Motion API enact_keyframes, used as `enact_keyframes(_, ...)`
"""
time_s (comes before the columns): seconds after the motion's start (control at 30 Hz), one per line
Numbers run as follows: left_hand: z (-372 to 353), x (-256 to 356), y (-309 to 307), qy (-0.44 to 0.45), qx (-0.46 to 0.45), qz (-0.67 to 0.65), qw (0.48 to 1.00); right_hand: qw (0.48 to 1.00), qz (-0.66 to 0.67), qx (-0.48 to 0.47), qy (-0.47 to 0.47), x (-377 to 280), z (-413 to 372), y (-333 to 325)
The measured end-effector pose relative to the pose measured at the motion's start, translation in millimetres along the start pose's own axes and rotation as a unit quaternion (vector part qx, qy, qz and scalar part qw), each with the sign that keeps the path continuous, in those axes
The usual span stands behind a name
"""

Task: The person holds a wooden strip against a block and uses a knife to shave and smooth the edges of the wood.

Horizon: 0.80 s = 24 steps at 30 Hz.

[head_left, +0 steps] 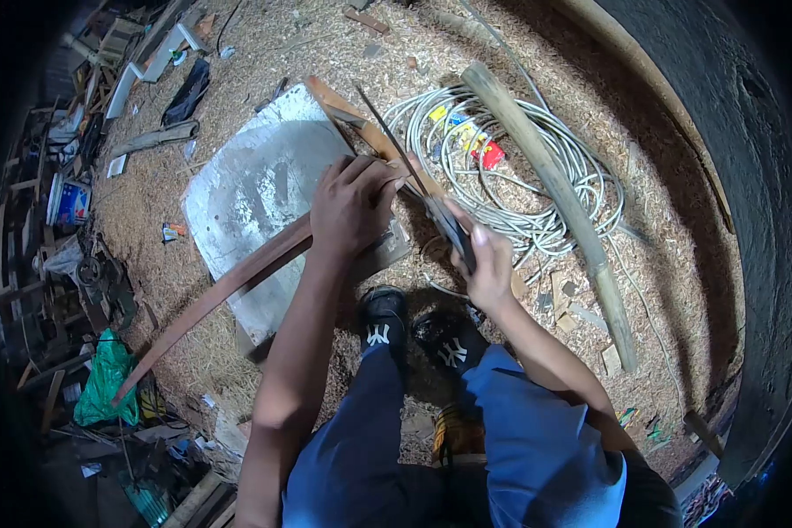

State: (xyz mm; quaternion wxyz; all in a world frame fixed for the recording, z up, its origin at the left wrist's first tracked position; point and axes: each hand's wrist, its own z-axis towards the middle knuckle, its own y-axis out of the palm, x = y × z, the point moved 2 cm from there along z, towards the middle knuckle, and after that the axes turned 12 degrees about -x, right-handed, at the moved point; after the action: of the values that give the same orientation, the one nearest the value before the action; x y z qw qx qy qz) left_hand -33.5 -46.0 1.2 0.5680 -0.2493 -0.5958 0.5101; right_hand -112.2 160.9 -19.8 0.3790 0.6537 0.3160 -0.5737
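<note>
My left hand (352, 201) is closed over the end of a long reddish wooden strip (229, 286), which slants down to the lower left across a worn grey-white board (260, 185). Closed around the dark handle of a saw (449, 231), my right hand (487, 264) sits right of my left hand. The saw's narrow blade points up and left, passing close beside the left fingertips. Whether the blade touches the strip is hard to make out. Brown wooden pieces lie behind the hands at the board's upper right edge.
Coiled grey cable (537, 211) lies at right under a long bamboo pole (554, 176). Wood shavings cover the ground. Scrap wood and a green plastic bag (106, 383) are at left. My shoes (383, 319) stand just below the board. A dark beam (757, 176) borders the right.
</note>
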Motion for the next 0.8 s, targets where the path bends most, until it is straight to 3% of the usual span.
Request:
enact_keyframes(0.13,0.2,-0.5,1.3,0.001,0.01,-0.006,1.0,0.999,-0.026,-0.017,-0.015,14.9,-82.4,-20.0)
enact_keyframes(0.2,-0.5,-2.2,2.3,-0.01,0.005,-0.006,1.0,0.997,0.073,0.014,0.03,28.3,-116.9,-27.8)
enact_keyframes(0.23,-1.5,-1.7,3.4,-0.012,0.004,-0.003,1.0,0.996,0.075,0.016,0.036,15.6,-110.2,-24.1)
enact_keyframes(0.3,-1.1,-0.1,2.6,-0.005,0.009,-0.005,1.0,0.996,-0.081,-0.035,0.018,-8.8,-73.9,-18.7)
enact_keyframes(0.4,2.3,-1.7,-0.8,-0.001,0.012,0.0,1.0,0.996,-0.068,-0.008,0.059,3.7,-11.5,-9.1)
enact_keyframes(0.53,2.6,2.6,-2.0,-0.016,-0.006,0.003,1.0,0.992,-0.119,-0.001,0.035,3.5,-23.4,-8.6)
enact_keyframes(0.6,2.6,-0.2,1.1,-0.008,0.002,0.005,1.0,0.982,-0.177,0.006,-0.057,0.4,-68.1,-10.9)
enact_keyframes(0.67,-0.3,-2.1,2.3,-0.009,0.002,0.007,1.0,0.998,-0.022,0.017,0.05,17.6,-108.5,-22.5)
enact_keyframes(0.7,-0.3,0.4,0.6,-0.023,-0.013,0.0,1.0,0.987,0.004,0.01,0.159,15.8,-118.2,-29.7)
enact_keyframes(0.73,1.2,1.8,-0.9,-0.033,-0.027,-0.005,0.999,0.987,0.008,0.012,0.161,8.2,-109.0,-25.2)
enact_keyframes(0.8,1.0,-1.4,2.3,-0.019,-0.019,-0.004,1.0,0.993,-0.114,-0.023,-0.013,-8.2,-61.2,-13.9)
